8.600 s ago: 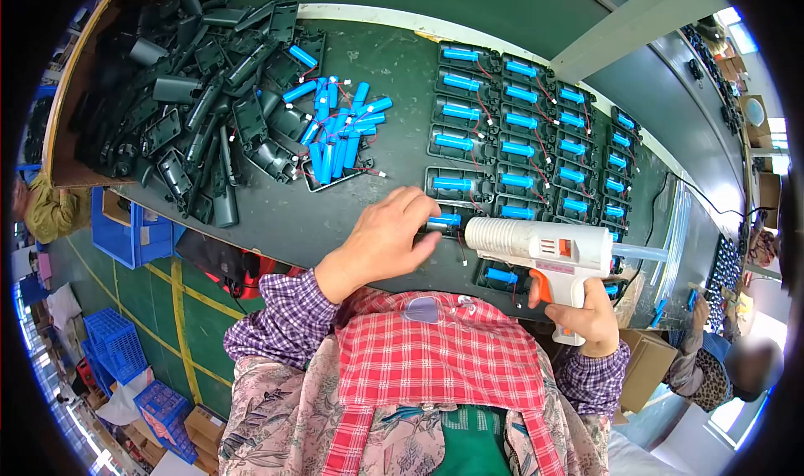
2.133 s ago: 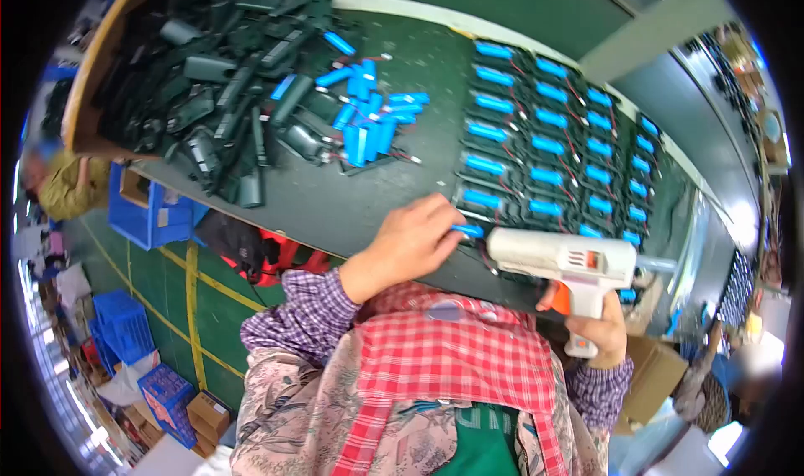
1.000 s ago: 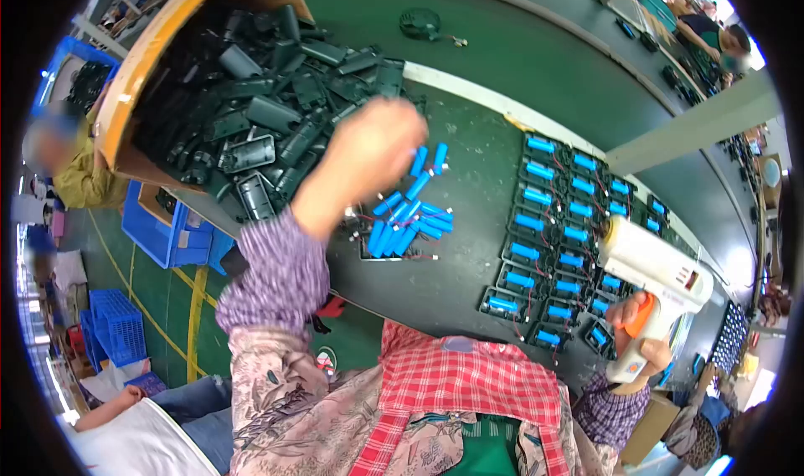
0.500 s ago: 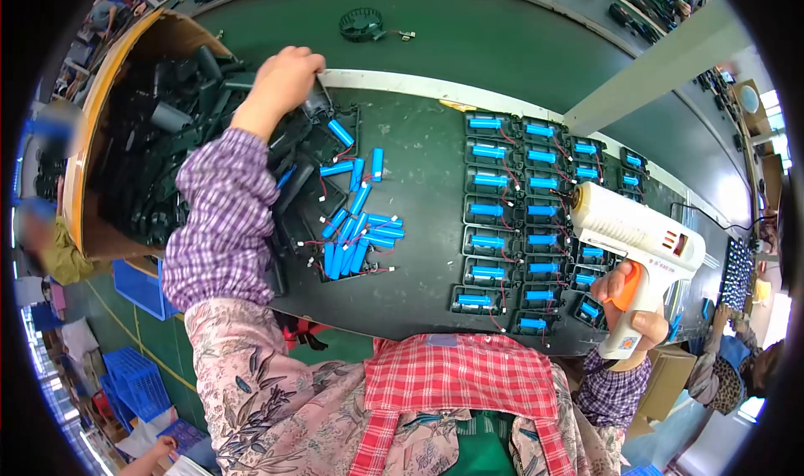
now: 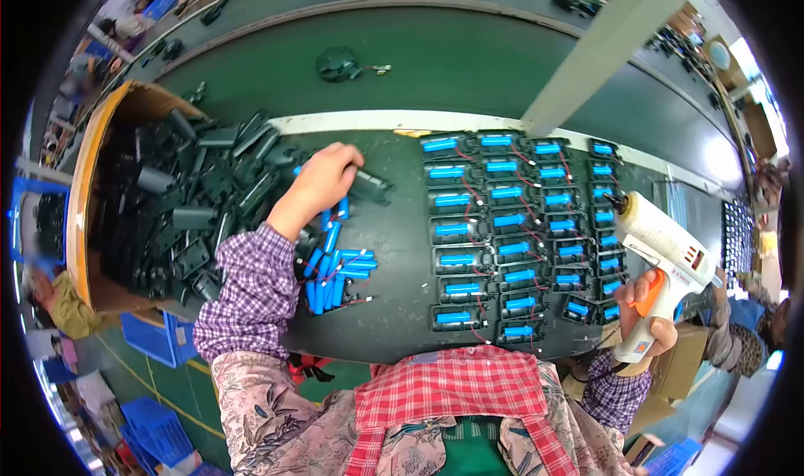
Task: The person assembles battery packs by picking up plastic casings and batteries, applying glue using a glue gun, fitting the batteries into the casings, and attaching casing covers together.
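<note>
My left hand (image 5: pixel 322 183) holds a black plastic casing (image 5: pixel 368 185) by its left end, above the left part of the dark table (image 5: pixel 394 325). Just below this hand lies a loose pile of blue cylindrical cells (image 5: pixel 335 275) with thin wires. Wrapped round the handle of a white glue gun (image 5: pixel 666 241) is my right hand (image 5: pixel 649 317), its fingers by the orange trigger (image 5: pixel 651 292). The gun's nozzle points up and left, over the rightmost column of black casings with blue cells (image 5: pixel 511 221), which stand in rows.
An open cardboard box (image 5: pixel 84 200) spills black casings (image 5: pixel 184 191) at the left. A grey post (image 5: pixel 595 49) rises behind the rows. Beyond the white table edge, a round black part (image 5: pixel 337 64) lies on the green surface. A co-worker's arm (image 5: pixel 71 304) shows far left; another person (image 5: pixel 745 334) is at right.
My left hand went from the cells to the casing heap and now holds a casing to the right of it. The glue gun has moved away from the cell it was beside, up and right.
</note>
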Motion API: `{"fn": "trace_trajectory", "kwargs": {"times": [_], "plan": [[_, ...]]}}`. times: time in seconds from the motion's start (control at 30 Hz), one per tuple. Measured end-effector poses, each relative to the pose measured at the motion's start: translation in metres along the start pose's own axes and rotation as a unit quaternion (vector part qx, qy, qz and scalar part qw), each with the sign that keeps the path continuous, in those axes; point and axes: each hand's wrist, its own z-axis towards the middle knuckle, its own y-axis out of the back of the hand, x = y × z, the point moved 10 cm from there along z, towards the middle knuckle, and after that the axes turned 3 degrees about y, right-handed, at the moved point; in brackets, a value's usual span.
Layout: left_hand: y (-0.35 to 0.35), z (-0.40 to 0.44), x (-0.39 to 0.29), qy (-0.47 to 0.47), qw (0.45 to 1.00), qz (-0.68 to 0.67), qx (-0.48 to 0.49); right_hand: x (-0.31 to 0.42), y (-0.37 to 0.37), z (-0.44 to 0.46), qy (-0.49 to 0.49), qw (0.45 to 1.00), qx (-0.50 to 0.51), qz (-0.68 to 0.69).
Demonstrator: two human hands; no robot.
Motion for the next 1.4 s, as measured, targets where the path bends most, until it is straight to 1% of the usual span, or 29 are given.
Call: {"fn": "trace_trajectory", "kwargs": {"times": [0.07,0.1,0.17,0.23,0.3,0.37,0.4,0.47,0.5,0.6,0.63,0.67,0.77,0.8,0.83,0.87,0.9,0.93,0.97,1.0,1.03,1.1,1.13,1.2,1.27,1.3,1.33,1.37,1.4], "plan": [[-0.007,-0.002,-0.014,-0.01,0.98,0.197,0.038,0.015,0.018,-0.015,0.036,0.999,-0.012,0.018],[0.0,0.0,-0.024,-0.036,0.984,0.177,-0.007,0.022,0.024,-0.022,0.061,0.997,-0.01,0.041],[0.007,0.011,-0.057,-0.093,0.984,0.146,-0.045,0.029,0.034,-0.035,0.074,0.995,-0.018,0.066],[0.002,0.026,-0.09,-0.118,0.988,0.084,-0.05,0.035,0.047,-0.041,0.114,0.989,-0.062,0.067],[-0.019,0.04,-0.109,-0.136,0.984,0.104,-0.053,0.032,0.056,-0.042,0.117,0.989,-0.066,0.063],[-0.047,0.055,-0.108,-0.119,0.986,0.119,-0.023,0.033,0.06,-0.042,0.121,0.988,-0.076,0.053],[-0.055,0.06,-0.108,-0.121,0.985,0.118,-0.023,0.032,0.064,-0.043,0.12,0.989,-0.077,0.05],[-0.076,0.067,-0.105,-0.109,0.978,0.178,0.013,0.036,0.07,-0.048,0.125,0.987,-0.088,0.051],[-0.08,0.068,-0.104,-0.112,0.977,0.178,0.016,0.037,0.074,-0.051,0.128,0.986,-0.097,0.053],[-0.078,0.072,-0.108,-0.143,0.967,0.211,-0.001,0.042,0.089,-0.064,0.152,0.979,-0.119,0.065],[-0.075,0.073,-0.108,-0.148,0.964,0.223,0.009,0.046,0.091,-0.068,0.157,0.977,-0.137,0.054],[-0.067,0.076,-0.111,-0.127,0.963,0.239,0.005,0.048,0.094,-0.071,0.156,0.976,-0.147,0.048],[-0.042,0.089,-0.137,-0.066,0.983,0.168,0.006,0.05,0.114,-0.086,0.161,0.972,-0.167,0.039],[-0.05,0.093,-0.16,-0.102,0.981,0.165,0.003,0.05,0.119,-0.089,0.16,0.971,-0.174,0.039],[-0.062,0.096,-0.184,-0.135,0.977,0.163,-0.003,0.05,0.124,-0.089,0.159,0.97,-0.177,0.04],[-0.084,0.103,-0.204,-0.166,0.974,0.153,0.027,0.051,0.129,-0.09,0.169,0.97,-0.167,0.042],[-0.106,0.111,-0.225,-0.207,0.97,0.124,0.022,0.053,0.13,-0.092,0.173,0.97,-0.168,0.043],[-0.13,0.123,-0.247,-0.227,0.966,0.119,0.038,0.052,0.131,-0.092,0.17,0.969,-0.171,0.052],[-0.151,0.135,-0.267,-0.25,0.962,0.107,0.024,0.053,0.132,-0.094,0.168,0.968,-0.174,0.06],[-0.175,0.151,-0.285,-0.242,0.961,0.125,0.04,0.053,0.137,-0.098,0.169,0.967,-0.178,0.06],[-0.199,0.168,-0.298,-0.262,0.957,0.119,0.031,0.055,0.137,-0.102,0.172,0.967,-0.178,0.058],[-0.24,0.195,-0.318,-0.246,0.962,0.115,0.027,0.056,0.14,-0.112,0.176,0.96,-0.207,0.061],[-0.262,0.205,-0.32,-0.235,0.962,0.131,0.045,0.058,0.138,-0.114,0.173,0.96,-0.212,0.065],[-0.283,0.213,-0.322,-0.218,0.966,0.118,0.07,0.058,0.147,-0.128,0.187,0.956,-0.215,0.065],[-0.273,0.212,-0.322,-0.2,0.971,0.11,0.077,0.059,0.15,-0.134,0.195,0.954,-0.213,0.074],[-0.264,0.211,-0.316,-0.2,0.973,0.078,0.086,0.058,0.15,-0.133,0.186,0.956,-0.21,0.08],[-0.242,0.205,-0.31,-0.196,0.975,0.05,0.095,0.058,0.153,-0.134,0.191,0.952,-0.222,0.089],[-0.215,0.2,-0.3,-0.23,0.967,0.051,0.096,0.056,0.157,-0.134,0.192,0.948,-0.232,0.099],[-0.18,0.19,-0.288,-0.194,0.969,0.061,0.138,0.053,0.163,-0.137,0.192,0.944,-0.241,0.115]]}}
